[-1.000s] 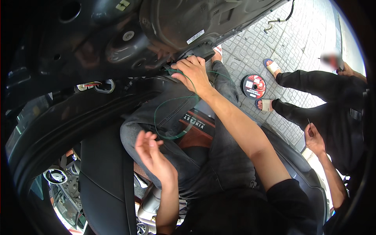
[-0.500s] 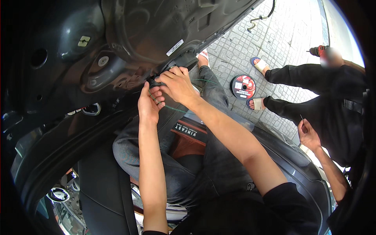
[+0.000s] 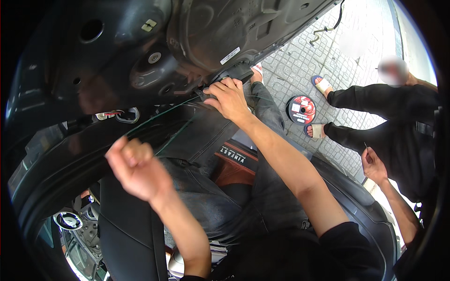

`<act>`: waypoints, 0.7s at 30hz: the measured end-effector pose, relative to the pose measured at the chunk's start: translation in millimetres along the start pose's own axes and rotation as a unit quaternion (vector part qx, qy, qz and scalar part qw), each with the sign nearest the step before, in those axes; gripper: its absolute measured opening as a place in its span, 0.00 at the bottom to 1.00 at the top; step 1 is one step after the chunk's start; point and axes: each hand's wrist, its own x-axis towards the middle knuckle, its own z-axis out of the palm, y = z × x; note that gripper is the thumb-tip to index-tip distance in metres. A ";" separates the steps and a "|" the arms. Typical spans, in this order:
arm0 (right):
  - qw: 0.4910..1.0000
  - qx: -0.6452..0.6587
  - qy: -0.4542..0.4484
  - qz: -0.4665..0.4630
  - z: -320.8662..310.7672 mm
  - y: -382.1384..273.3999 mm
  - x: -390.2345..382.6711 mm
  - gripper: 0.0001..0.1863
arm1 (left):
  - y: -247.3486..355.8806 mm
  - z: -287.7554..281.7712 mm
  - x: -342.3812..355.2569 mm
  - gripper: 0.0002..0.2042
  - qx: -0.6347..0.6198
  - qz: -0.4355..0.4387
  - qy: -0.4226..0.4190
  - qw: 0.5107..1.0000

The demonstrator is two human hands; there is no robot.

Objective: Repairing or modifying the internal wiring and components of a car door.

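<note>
My left hand (image 3: 138,171), smeared by motion, is closed on a thin green cord (image 3: 161,114) and holds it out to the left. The cord runs taut from its fingers to a black part (image 3: 200,95) at the lower edge of the dark car panel (image 3: 197,56). At that edge my right hand (image 3: 229,103) is closed with its fingers bent over the black part; its grip is partly hidden. A second stretch of the cord hangs slack over my legs, and a thin strand shows right of my right hand.
A black spool with a red label (image 3: 301,110) rests on the paving (image 3: 290,61). To the right another person in dark trousers (image 3: 361,96) holds a thin item in one hand (image 3: 374,166). A black car seat (image 3: 126,220) is at lower left. A bent hose (image 3: 326,29) lies far off.
My left hand has left my right hand's side and swung down and left, drawing the green cord out straight. My right hand stays at the panel edge. The view has shifted slightly.
</note>
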 end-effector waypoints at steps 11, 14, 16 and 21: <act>1.000 -0.017 -0.020 0.013 0.9 -2.9 -1.3 0.15 | 108.5 -4.1 -87.1 0.16 0.407 0.236 0.116 0.874; 0.999 -0.003 -0.032 0.025 -0.4 -3.1 -1.6 0.15 | 98.3 -5.8 -93.2 0.20 0.421 0.268 0.213 0.840; 1.000 -0.001 -0.013 0.021 -0.2 -3.2 -2.7 0.15 | 89.5 -0.9 -95.0 0.20 0.371 0.223 0.167 0.886; 1.000 0.010 -0.002 0.025 0.1 -4.5 -3.8 0.14 | -8.8 -7.6 -48.4 0.19 0.403 -0.041 -0.034 0.914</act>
